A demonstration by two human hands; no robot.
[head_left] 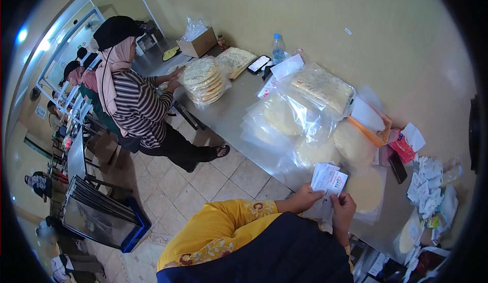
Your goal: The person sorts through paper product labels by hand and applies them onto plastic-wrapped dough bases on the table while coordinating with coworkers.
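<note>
My left hand [306, 198] is closed on a small stack of printed white paper labels [333, 180], fanned slightly apart. From the other side my right hand [343, 210] pinches the lower edge of the same stack, thumb on top. The labels are held above the near edge of the metal table [231, 130]. Just beyond them lie round, flat, pale breads [365, 189] in clear plastic bags. A rectangular bagged flatbread [321, 87] with a speckled top rests on the bagged pile. The fine print on the labels is too small to read.
A co-worker [137, 90] stands at the table's far end, touching stacked bagged flatbreads [203, 79]. Nearby are a cardboard box [199, 43], a phone [259, 64] and a water bottle [278, 48]. A dark phone [397, 167] and crumpled papers [426, 184] lie to the right.
</note>
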